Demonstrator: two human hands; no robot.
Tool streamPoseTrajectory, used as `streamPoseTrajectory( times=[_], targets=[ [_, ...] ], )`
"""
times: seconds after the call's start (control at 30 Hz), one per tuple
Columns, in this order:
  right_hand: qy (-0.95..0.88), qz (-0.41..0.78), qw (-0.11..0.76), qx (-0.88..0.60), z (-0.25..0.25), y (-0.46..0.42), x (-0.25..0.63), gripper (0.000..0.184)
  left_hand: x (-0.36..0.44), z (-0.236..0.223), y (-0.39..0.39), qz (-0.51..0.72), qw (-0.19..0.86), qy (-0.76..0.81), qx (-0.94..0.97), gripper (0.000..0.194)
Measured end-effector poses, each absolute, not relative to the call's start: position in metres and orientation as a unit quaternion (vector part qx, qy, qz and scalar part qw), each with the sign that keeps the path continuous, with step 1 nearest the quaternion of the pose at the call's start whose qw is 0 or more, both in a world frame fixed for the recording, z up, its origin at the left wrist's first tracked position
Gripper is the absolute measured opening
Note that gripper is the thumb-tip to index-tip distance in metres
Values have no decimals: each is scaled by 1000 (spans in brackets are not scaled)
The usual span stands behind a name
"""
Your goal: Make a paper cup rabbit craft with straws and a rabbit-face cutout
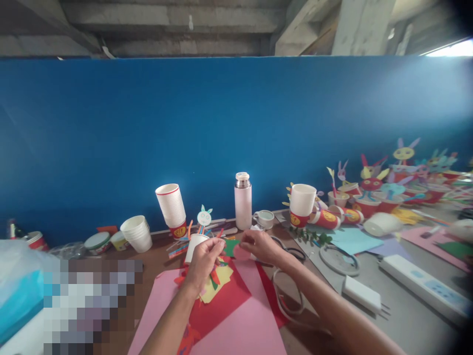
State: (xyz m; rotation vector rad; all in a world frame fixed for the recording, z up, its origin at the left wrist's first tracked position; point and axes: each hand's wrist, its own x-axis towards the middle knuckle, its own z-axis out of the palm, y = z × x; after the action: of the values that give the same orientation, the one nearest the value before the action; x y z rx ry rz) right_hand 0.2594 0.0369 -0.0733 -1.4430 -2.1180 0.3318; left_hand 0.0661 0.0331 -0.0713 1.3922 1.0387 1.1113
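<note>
My left hand has its thumb and fingertips pinched together; anything between them is too small to make out. Beside those fingertips is a piece of green paper, reaching toward the other hand. My right hand is closed, with a round pink paper piece at its fingertips, overlapping the green. Just behind my left hand stands a paper cup bearing a pale rabbit-like paper head. Yellow paper with small coloured scraps lies under my hands on red paper and a pink sheet.
A pink thermos stands at the back, between stacked paper cups and a white cup on a red one. Cup figures crowd the right. A cable, white adapter and power strip lie right of my forearm.
</note>
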Motion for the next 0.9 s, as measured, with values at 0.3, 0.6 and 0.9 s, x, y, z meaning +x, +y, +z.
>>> streamPoseTrajectory(
  times=[0.3,0.6,0.9],
  targets=[
    [-784,167,345,-488,-59,21,242,9,65,-83,23,430,541,428,583,37],
    [-766,315,374,-418,-61,19,237,19,63,-81,19,479,494,416,595,14],
    [-800,255,377,-392,-57,12,234,20,59,-81,20,552,385,377,636,5]
  ],
)
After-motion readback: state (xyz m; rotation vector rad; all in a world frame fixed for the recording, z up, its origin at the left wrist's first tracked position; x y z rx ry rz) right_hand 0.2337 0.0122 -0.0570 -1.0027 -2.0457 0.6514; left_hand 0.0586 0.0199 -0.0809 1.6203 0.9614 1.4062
